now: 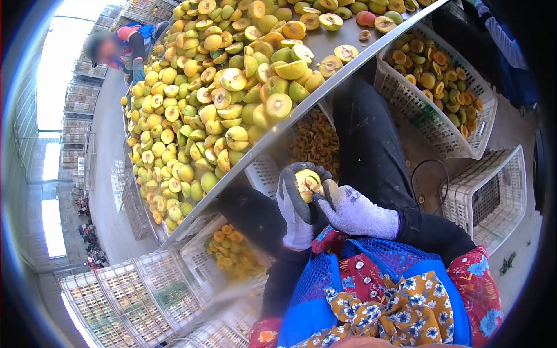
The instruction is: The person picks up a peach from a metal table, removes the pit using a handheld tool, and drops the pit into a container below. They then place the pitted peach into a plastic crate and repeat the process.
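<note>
My left hand (294,200), in a grey-coated work glove, cups a peach half (307,184) with its cut face turned up. My right hand (354,207), gloved the same way, is closed at the right edge of that fruit. A small dark curved tool (314,184) shows at the cut face, by the right fingertips; its handle is hidden in the hand. Both hands are above my lap, below the edge of a metal table (325,43) heaped with peach halves (232,79).
Under the table edge is a crate of brown pits (315,139). Crates of peach halves stand at right (438,119) and lower left (203,264). An upturned-looking white crate (493,191) is at far right. A co-worker (136,43) leans at the table's far side; another person's sleeve (503,40) shows top right.
</note>
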